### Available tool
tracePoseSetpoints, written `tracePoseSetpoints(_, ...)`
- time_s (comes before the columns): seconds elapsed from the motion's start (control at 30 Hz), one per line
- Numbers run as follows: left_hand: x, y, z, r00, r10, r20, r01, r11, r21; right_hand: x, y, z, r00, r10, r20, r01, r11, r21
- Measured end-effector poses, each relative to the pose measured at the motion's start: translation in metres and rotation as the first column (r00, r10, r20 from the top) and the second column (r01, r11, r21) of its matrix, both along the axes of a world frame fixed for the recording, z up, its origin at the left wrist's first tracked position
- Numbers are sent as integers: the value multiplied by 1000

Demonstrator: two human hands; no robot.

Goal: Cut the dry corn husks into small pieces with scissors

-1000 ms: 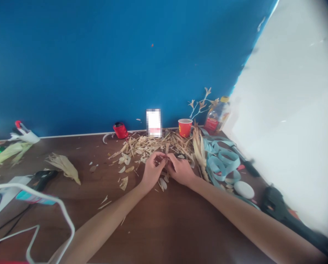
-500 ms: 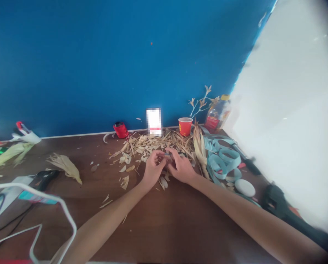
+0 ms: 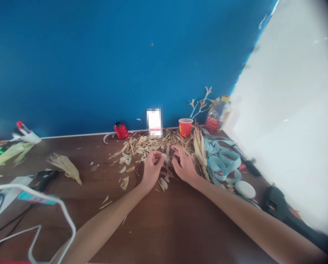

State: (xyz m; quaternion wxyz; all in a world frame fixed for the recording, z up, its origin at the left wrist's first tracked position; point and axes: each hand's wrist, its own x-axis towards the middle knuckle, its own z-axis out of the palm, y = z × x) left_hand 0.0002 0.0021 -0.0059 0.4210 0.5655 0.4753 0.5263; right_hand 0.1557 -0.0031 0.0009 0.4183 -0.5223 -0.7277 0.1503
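My left hand (image 3: 152, 169) pinches a small pale, petal-shaped piece of husk (image 3: 165, 158) between thumb and fingertips. Just to its right, my right hand (image 3: 183, 165) has its fingers curved and apart, with nothing visible held in them. Both hands hover over the near edge of a heap of dried corn husk pieces (image 3: 144, 143). Loose cut petals (image 3: 164, 183) lie on the table below and left of the hands. A husk bundle (image 3: 199, 146) rests close beside my right hand.
Coiled light-blue ribbon (image 3: 224, 161), a white disc (image 3: 245, 189) and a dark glue gun (image 3: 279, 205) are to the right. Behind stand a red paper cup (image 3: 185, 127), a bottle (image 3: 216, 116) and a red roll (image 3: 121, 130). A white cable (image 3: 62, 205) loops at the left.
My right hand has come away from the piece and opened, moving slightly right. My left hand keeps hold of the piece, which now shows more fully.
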Motion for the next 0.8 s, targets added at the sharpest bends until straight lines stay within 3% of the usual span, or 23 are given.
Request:
tracePoseSetpoints(0.23,1,0,0,1000,-19,-17,19,1000,-8,-1,-1,0,998,66,4,-66,998,-4)
tracePoseSetpoints(0.43,0,0,1,999,-47,4,47,999,-3,0,1,-2,999,40,-33,-40,999,17)
tracePoseSetpoints(0.7,-1,-3,6,982,-83,-171,91,995,37,-2,-1,-3,998,56,26,-56,998,28)
tracePoseSetpoints(0.8,-2,-2,5,983,-69,-171,75,997,32,-2,0,-2,995,-23,95,20,999,30)
